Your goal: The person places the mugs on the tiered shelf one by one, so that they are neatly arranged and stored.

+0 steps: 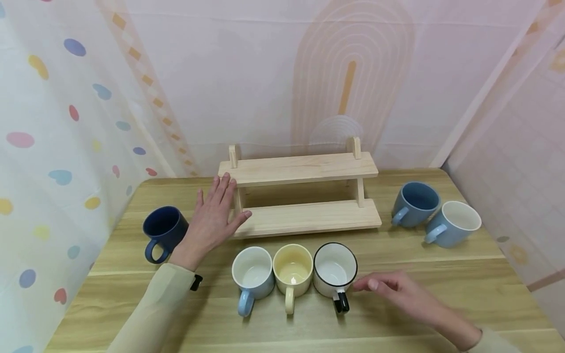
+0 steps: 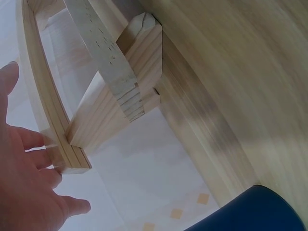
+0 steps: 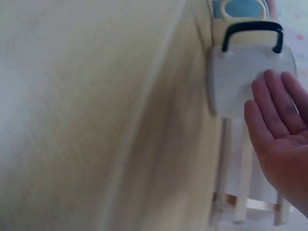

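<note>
A two-tier wooden shelf (image 1: 304, 217) stands at the back of the table. My left hand (image 1: 211, 215) is spread at its left end, fingertips by the upper board (image 2: 72, 161). Close to the shelf's front, a light blue mug (image 1: 253, 268), a yellow mug (image 1: 293, 269) and a white mug with black rim and handle (image 1: 335, 264) stand in a row, handles toward me. Beside the white mug, my right hand (image 1: 399, 296) holds its fingers fairly straight, grasping nothing. In the right wrist view, these fingers overlap the white mug (image 3: 231, 79); contact is unclear.
Left of my left hand stands a dark blue mug (image 1: 165, 230). Two more mugs, a grey-blue one (image 1: 415, 206) and a light blue one with white inside (image 1: 452, 225), stand at the right. A patterned curtain (image 1: 247, 88) hangs behind the wooden table (image 1: 397, 338).
</note>
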`<action>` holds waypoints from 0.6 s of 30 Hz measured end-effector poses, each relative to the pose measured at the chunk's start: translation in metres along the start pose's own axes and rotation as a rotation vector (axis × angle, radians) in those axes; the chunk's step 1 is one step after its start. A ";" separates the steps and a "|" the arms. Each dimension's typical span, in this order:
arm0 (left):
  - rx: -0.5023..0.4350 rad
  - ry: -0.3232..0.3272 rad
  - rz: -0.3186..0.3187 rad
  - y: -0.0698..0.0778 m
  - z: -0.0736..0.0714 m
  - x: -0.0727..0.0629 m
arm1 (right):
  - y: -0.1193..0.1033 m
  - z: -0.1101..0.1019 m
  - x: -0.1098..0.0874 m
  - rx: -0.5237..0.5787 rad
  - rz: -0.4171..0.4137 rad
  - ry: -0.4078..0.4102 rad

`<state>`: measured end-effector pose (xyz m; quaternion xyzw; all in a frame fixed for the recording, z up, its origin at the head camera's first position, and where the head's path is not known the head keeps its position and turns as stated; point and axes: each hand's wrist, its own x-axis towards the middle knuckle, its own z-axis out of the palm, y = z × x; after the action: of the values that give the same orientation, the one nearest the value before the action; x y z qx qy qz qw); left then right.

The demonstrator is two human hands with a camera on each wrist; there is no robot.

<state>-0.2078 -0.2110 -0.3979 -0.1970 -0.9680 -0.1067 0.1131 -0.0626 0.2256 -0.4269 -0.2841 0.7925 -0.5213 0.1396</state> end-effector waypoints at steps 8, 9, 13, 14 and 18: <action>-0.011 0.006 0.005 0.000 0.000 -0.002 | 0.011 0.016 0.004 0.229 0.041 -0.118; -0.014 0.006 0.006 0.000 0.000 -0.002 | 0.012 0.018 0.005 0.253 0.041 -0.128; -0.027 0.004 0.009 0.000 0.000 -0.002 | 0.015 0.024 0.008 0.362 0.010 -0.166; -0.031 0.004 0.010 0.000 0.000 -0.002 | 0.015 0.026 0.009 0.391 0.002 -0.175; -0.039 0.004 0.017 -0.002 0.001 -0.002 | 0.017 0.031 0.011 0.468 -0.017 -0.191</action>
<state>-0.2066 -0.2131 -0.4001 -0.2074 -0.9637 -0.1249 0.1122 -0.0607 0.2004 -0.4540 -0.2989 0.6310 -0.6625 0.2714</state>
